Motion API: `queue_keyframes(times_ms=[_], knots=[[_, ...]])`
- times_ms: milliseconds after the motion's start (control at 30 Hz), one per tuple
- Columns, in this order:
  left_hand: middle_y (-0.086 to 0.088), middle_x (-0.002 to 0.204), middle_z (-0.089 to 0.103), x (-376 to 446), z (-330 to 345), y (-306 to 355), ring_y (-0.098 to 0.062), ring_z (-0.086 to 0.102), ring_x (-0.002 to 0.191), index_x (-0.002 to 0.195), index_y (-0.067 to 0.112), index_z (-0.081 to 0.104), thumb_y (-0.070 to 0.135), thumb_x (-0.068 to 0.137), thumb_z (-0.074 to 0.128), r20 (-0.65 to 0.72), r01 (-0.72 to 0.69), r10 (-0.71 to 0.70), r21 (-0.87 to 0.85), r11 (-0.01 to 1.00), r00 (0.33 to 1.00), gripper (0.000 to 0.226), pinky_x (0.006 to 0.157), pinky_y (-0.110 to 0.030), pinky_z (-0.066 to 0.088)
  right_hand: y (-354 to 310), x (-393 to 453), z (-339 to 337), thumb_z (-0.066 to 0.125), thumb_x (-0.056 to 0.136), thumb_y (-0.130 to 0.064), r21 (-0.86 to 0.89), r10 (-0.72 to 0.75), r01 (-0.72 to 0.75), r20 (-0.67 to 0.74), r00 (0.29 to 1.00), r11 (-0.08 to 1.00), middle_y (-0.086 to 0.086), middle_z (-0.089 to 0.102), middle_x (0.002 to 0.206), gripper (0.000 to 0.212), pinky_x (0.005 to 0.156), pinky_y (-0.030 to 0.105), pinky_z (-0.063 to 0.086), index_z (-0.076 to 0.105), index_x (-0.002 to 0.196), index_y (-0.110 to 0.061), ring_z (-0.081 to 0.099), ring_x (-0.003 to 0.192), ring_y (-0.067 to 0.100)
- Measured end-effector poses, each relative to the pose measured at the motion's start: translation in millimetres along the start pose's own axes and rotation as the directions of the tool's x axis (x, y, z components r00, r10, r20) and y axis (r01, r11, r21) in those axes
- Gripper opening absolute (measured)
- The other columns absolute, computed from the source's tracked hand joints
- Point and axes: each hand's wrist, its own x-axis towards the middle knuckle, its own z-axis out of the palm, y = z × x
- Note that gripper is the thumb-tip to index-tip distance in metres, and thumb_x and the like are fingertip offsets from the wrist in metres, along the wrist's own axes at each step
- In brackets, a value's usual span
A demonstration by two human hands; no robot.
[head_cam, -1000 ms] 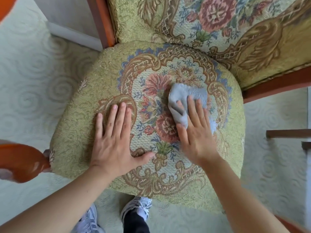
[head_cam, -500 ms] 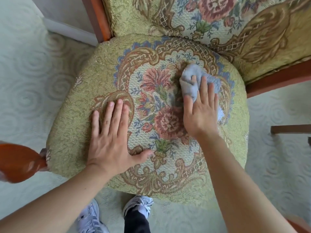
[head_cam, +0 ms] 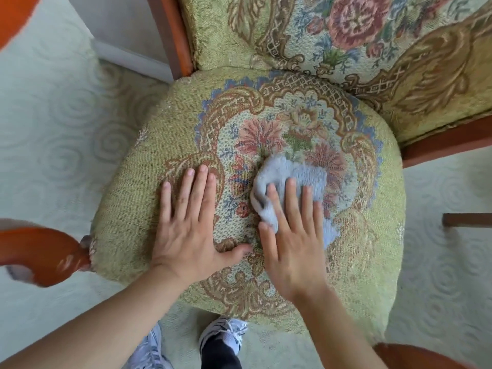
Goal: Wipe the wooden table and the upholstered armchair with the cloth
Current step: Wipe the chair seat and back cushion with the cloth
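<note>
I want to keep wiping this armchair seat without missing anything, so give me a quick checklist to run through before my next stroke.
1. Cloth under the right hand: ok, fingers lie flat on it, pressing it to the seat.
2. Cloth spread flat: not ok, it is bunched at its left edge.
3. Left hand clear of the cloth: ok, flat on the seat cushion, beside the cloth.
4. Seat free of objects: ok, only hands and cloth on it.
5. Backrest wiped: cannot tell.
6. Wooden table wiped: cannot tell, it is not clearly in view.
</note>
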Motion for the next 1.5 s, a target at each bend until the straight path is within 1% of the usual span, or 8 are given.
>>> queue_keyframes(times_ms=[167,367,633,833,1000,1167,1333,1500], knots=[[-0.016,0.169,0.001,-0.7,0.7,-0.9,-0.031,0.004,0.156,0.159,-0.001,0.011,0.095,0.075,0.027,-0.017,0.0,0.0,-0.016,1.0,1.0,0.129,0.12,-0.064,0.014,-18.1,63.7,-15.5,0.005,0.104,-0.05,0.027,0.022,-0.023,0.022,1.0,0.999,-0.006,-0.019,0.164,0.055,0.122,0.041,-0.014,-0.007,0.156,-0.038,-0.026,0.149,0.019],[-0.018,0.169,0.004,0.6,3.3,-3.3,-0.032,0.004,0.156,0.158,-0.001,0.015,0.095,0.075,0.028,-0.036,-0.018,0.015,-0.063,0.998,0.999,0.127,0.121,-0.063,0.013,-69.7,161.3,-24.1,0.015,0.107,-0.043,0.099,-0.135,0.127,0.076,0.988,0.987,0.001,-0.004,0.167,0.055,0.122,0.043,-0.011,0.004,0.158,-0.027,-0.012,0.152,0.028],[-0.013,0.169,0.008,-2.6,0.4,-4.8,-0.028,0.005,0.156,0.159,0.001,0.017,0.09,0.071,0.035,-0.044,-0.01,0.004,-0.133,0.991,0.999,0.126,0.122,-0.061,0.014,-123.2,208.9,-4.6,0.014,0.106,-0.042,-0.173,-0.261,0.28,0.125,0.957,0.944,0.001,-0.002,0.167,0.056,0.122,0.045,-0.01,0.01,0.159,-0.023,-0.012,0.152,0.027],[-0.015,0.167,0.013,-9.8,-1.3,-14.1,-0.028,0.008,0.156,0.157,0.001,0.022,0.093,0.077,0.028,-0.031,-0.001,-0.002,-0.099,0.995,1.0,0.122,0.123,-0.06,0.014,-107.6,173.2,-11.3,0.019,0.107,-0.04,-0.151,-0.49,0.538,0.268,0.829,0.829,-0.003,0.008,0.167,0.054,0.122,0.037,-0.012,0.027,0.156,-0.018,-0.008,0.153,0.018],[-0.013,0.169,0.003,-30.7,2.5,-44.1,-0.027,0.003,0.157,0.159,0.001,0.013,0.097,0.074,0.03,-0.016,0.114,-0.115,-0.071,0.991,0.993,0.13,0.123,-0.057,0.013,-89.8,137.3,-20.8,0.018,0.108,-0.038,-0.062,-0.511,0.544,0.266,0.817,0.837,-0.003,0.004,0.166,0.053,0.122,0.033,-0.012,0.032,0.154,-0.016,-0.011,0.152,0.014],[-0.013,0.169,0.003,-38.1,7.6,-59.7,-0.027,0.005,0.157,0.159,0.001,0.011,0.098,0.071,0.031,-0.031,0.138,-0.14,-0.042,0.99,0.99,0.133,0.122,-0.06,0.013,-96.8,162.5,-18.2,0.014,0.106,-0.044,-0.164,-0.432,0.469,0.217,0.875,0.868,-0.004,0.002,0.167,0.057,0.123,0.034,-0.009,0.02,0.157,-0.019,-0.008,0.153,0.014],[-0.016,0.169,0.005,-39.3,9.6,-57.8,-0.029,0.006,0.156,0.158,-0.002,0.015,0.097,0.073,0.03,-0.04,0.136,-0.138,-0.044,0.99,0.99,0.131,0.122,-0.06,0.013,-135.2,206.2,0.4,0.011,0.106,-0.042,-0.288,-0.338,0.383,0.195,0.921,0.878,0.0,0.0,0.167,0.057,0.123,0.044,-0.007,0.016,0.158,-0.02,-0.011,0.153,0.023],[-0.017,0.168,0.008,-41.1,7.5,-57.4,-0.029,0.006,0.156,0.158,-0.002,0.016,0.097,0.074,0.029,-0.03,0.139,-0.14,-0.048,0.989,0.99,0.13,0.122,-0.058,0.017,-169.5,197.8,20.3,0.012,0.105,-0.041,-0.267,-0.445,0.525,0.309,0.841,0.808,-0.005,0.009,0.167,0.057,0.123,0.044,-0.006,0.017,0.158,-0.021,-0.003,0.154,0.023]])
